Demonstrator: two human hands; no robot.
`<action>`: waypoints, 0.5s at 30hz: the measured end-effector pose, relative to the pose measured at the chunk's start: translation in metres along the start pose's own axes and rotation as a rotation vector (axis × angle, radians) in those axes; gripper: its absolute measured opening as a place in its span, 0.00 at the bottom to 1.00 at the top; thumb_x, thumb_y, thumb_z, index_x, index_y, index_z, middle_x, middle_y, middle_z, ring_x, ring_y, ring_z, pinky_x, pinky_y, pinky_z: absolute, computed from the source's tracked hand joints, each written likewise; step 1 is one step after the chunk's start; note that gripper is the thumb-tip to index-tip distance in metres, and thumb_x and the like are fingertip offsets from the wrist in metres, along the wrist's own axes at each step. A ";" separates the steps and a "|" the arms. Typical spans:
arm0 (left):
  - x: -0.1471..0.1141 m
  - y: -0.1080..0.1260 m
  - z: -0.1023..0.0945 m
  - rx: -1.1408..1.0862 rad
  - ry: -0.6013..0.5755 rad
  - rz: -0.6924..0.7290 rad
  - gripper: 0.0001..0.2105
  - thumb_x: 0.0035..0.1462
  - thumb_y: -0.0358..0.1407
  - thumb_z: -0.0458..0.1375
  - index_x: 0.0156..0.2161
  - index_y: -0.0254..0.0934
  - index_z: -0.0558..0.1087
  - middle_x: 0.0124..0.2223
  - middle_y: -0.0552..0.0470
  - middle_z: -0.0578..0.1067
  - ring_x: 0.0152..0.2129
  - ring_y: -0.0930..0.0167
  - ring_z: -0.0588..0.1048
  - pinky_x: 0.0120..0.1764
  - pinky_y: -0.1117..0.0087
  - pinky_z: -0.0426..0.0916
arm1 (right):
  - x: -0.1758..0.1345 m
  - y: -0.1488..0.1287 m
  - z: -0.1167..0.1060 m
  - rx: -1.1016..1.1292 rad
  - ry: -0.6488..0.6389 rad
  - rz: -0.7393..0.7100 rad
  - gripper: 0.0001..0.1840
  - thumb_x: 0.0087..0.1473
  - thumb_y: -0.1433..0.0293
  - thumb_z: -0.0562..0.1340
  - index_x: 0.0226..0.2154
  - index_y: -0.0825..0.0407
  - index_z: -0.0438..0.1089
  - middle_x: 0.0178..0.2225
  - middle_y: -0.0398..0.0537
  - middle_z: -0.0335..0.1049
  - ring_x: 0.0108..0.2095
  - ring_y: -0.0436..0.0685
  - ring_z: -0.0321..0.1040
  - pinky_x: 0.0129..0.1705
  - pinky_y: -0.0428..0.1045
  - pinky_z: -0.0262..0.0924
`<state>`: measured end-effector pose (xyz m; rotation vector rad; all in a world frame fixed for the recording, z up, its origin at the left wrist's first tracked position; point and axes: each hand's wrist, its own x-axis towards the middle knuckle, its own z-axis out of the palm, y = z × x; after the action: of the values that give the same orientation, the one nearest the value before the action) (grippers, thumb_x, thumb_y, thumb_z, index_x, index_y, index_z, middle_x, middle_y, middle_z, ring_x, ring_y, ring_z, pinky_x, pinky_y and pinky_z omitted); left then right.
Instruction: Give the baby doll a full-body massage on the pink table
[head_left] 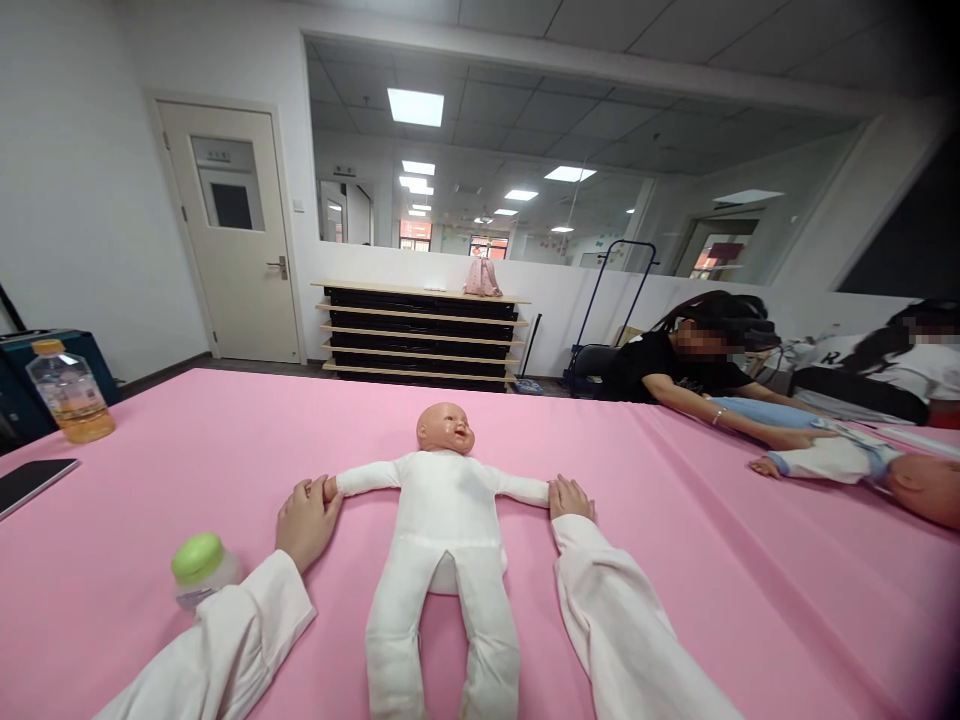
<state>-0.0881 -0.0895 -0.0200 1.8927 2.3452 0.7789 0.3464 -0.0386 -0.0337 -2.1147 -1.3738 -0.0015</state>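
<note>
A baby doll [450,505] with a cloth body lies face up on the pink sheet, its arms stretched out to both sides and its legs toward me. My left hand [309,522] is closed on the doll's hand at the left, with the doll's fingers partly hidden. At the other side, my right hand [571,497] has its fingers curled over the end of the doll's other arm and hides that doll hand. Near my left sleeve stands a clear jar [214,580] with a green lid, partly covered by the sleeve.
The pink sheet [645,580] covers the table. A drink bottle [73,395] and a phone [34,483] are at the left edge. At right, a person [675,365] leans over a second doll [840,452]. Stacked folded tables [424,335] stand behind.
</note>
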 end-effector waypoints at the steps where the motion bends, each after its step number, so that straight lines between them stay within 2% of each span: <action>1: 0.000 0.000 0.000 -0.003 0.004 0.006 0.22 0.57 0.46 0.41 0.52 0.37 0.60 0.50 0.40 0.62 0.47 0.61 0.64 0.46 0.59 0.58 | 0.000 -0.001 -0.003 -0.025 0.005 0.013 0.13 0.56 0.69 0.50 0.41 0.49 0.67 0.53 0.49 0.58 0.56 0.60 0.50 0.57 0.64 0.40; 4: 0.001 -0.002 0.002 -0.003 0.011 0.012 0.21 0.57 0.46 0.42 0.51 0.37 0.61 0.49 0.41 0.63 0.46 0.61 0.65 0.45 0.60 0.59 | -0.002 -0.004 -0.013 -0.097 0.014 0.027 0.14 0.56 0.67 0.54 0.44 0.53 0.64 0.51 0.52 0.59 0.51 0.59 0.57 0.52 0.62 0.51; 7: 0.002 -0.003 0.003 0.003 0.013 0.019 0.21 0.56 0.46 0.43 0.51 0.37 0.61 0.47 0.42 0.64 0.44 0.61 0.66 0.44 0.60 0.60 | -0.005 -0.009 -0.020 -0.165 0.017 0.005 0.16 0.55 0.65 0.55 0.46 0.53 0.62 0.48 0.51 0.61 0.45 0.56 0.62 0.46 0.57 0.59; 15: 0.000 -0.002 0.000 0.008 0.005 0.034 0.21 0.56 0.46 0.42 0.50 0.38 0.62 0.44 0.43 0.66 0.42 0.61 0.67 0.43 0.60 0.60 | -0.017 -0.022 -0.029 -0.349 0.017 -0.074 0.15 0.55 0.66 0.56 0.45 0.53 0.62 0.46 0.51 0.62 0.43 0.56 0.63 0.43 0.55 0.62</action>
<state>-0.0900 -0.0892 -0.0210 1.9408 2.3285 0.7795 0.3295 -0.0604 -0.0044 -2.3343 -1.5305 -0.3098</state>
